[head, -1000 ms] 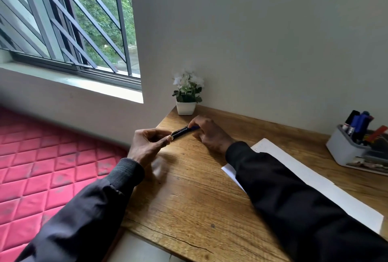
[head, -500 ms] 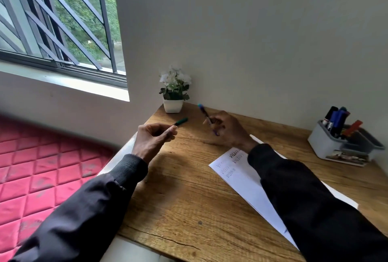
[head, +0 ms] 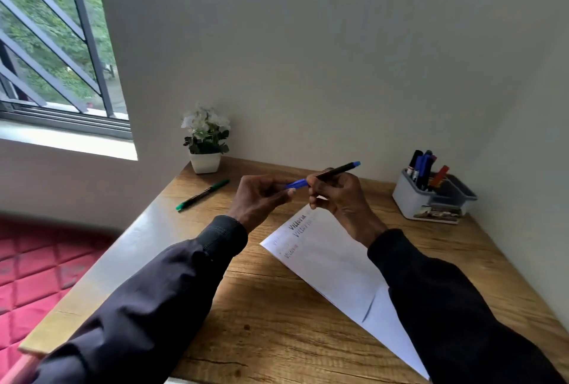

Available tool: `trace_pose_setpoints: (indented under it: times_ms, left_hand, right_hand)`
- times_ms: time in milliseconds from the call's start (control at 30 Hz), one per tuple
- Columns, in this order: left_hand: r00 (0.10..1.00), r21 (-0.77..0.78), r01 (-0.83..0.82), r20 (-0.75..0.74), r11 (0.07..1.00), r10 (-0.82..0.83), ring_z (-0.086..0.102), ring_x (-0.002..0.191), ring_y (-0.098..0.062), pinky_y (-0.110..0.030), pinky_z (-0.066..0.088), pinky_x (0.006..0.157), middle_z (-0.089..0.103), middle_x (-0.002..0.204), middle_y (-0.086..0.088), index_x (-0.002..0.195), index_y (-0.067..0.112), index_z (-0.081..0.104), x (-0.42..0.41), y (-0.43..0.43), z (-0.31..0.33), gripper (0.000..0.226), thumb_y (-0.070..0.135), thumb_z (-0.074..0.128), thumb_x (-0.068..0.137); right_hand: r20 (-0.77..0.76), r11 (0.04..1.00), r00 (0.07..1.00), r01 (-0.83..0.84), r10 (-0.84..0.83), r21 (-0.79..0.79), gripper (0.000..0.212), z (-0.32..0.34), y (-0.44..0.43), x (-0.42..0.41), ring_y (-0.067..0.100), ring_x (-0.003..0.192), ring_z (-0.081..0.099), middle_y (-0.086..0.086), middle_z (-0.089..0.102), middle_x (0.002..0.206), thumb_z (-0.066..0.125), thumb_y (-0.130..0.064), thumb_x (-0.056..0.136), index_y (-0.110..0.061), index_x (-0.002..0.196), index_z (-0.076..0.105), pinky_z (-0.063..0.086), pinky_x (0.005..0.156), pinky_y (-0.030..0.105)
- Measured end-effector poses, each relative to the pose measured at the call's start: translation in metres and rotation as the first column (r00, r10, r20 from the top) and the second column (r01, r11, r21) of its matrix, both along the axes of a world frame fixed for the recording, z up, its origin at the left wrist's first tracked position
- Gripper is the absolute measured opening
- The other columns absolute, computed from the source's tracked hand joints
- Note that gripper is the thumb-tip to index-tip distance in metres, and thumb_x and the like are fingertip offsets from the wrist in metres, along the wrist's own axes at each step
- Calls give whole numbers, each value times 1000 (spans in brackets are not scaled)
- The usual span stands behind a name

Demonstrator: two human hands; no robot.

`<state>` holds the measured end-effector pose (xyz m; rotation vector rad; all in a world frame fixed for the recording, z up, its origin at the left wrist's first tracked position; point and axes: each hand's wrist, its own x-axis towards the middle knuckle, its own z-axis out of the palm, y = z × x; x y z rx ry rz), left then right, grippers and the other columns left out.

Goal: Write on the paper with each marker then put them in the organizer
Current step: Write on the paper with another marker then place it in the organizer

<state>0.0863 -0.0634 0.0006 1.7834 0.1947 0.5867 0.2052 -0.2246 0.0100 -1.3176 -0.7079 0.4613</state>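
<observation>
My right hand (head: pixel 337 196) grips a blue marker (head: pixel 338 169) by its dark barrel, blue end pointing up and right. My left hand (head: pixel 261 197) pinches the marker's blue cap (head: pixel 297 184) at the other end, above the desk. A green marker (head: pixel 202 194) lies loose on the desk's left side, apart from both hands. The white paper (head: pixel 332 260) lies under my right wrist, with several handwritten words at its top left. The grey organizer (head: pixel 431 199) stands at the back right and holds several markers.
A small white pot with white flowers (head: pixel 205 149) stands at the desk's back left corner by the wall. The wooden desk (head: pixel 277 316) ends at the left above a red quilted mattress (head: pixel 34 263). A barred window is at upper left.
My left hand has let go of the green marker, which now lies on the desk. That hand moved right and took hold of the blue cap on the marker in my right hand.
</observation>
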Motion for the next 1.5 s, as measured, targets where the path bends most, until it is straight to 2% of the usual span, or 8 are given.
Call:
trace_pose_setpoints:
  times_ms: [100,200,300,567,800,1133,1333,1500]
  left_hand:
    - [1000,26,7,28,1000,-7,71,80,-11,-24,57,72,77,83,2,103,14,77,4,-8,5,18,17,77,85]
    - [999,120,33,28,992,-37,71,82,-16,-28,57,69,76,86,-3,101,12,77,8,-9,8,18,19,76,85]
    - [998,188,60,23,980,-66,71,75,-5,-16,53,63,75,84,-2,102,6,76,9,-8,12,18,13,74,86]
    - [994,256,110,-34,960,-105,70,69,1,-11,53,64,72,73,15,102,4,75,18,7,5,18,0,73,85]
    - [996,190,58,-80,980,-44,71,69,-3,-15,56,65,75,74,8,95,10,78,30,8,-14,13,9,78,82]
    - [970,258,-15,-232,966,78,72,69,-8,-17,56,55,76,80,7,89,20,81,40,2,-34,10,22,83,79]
    - [976,335,33,-215,941,42,68,71,4,-8,50,53,74,82,10,90,17,80,42,4,-36,15,20,85,76]
    - [978,370,6,-197,929,72,67,70,2,-10,52,56,74,77,12,85,22,81,44,7,-39,16,25,89,71]
  right_hand:
    - [-40,995,995,-85,87,54,20,4,-10,-4,25,64,62,15,64,75,77,-17,87,-1,90,66,53,62,34]
    - [-70,991,990,-123,126,54,20,4,-13,-3,26,63,61,17,67,76,70,-22,96,-3,90,69,52,59,34]
    - [-33,994,993,-111,112,5,27,2,-15,1,27,64,64,21,69,80,61,-20,101,5,98,72,53,60,32]
    - [-33,910,918,-397,396,-116,43,3,-34,22,34,100,72,32,70,116,41,-18,110,13,134,58,60,94,35]
    - [-38,987,987,-156,154,-41,36,-16,-46,39,29,78,73,25,74,97,49,-19,105,9,116,68,60,70,30]
    - [179,954,980,137,-91,-266,6,-48,-42,36,25,58,66,15,71,73,67,1,95,2,93,72,55,53,29]
    - [240,936,966,167,-92,-311,6,-56,-39,36,24,50,64,14,72,68,70,0,95,6,92,70,51,49,26]
    - [306,916,951,168,-53,-365,10,-52,-37,34,21,51,66,13,75,72,72,1,91,-6,86,69,51,47,26]
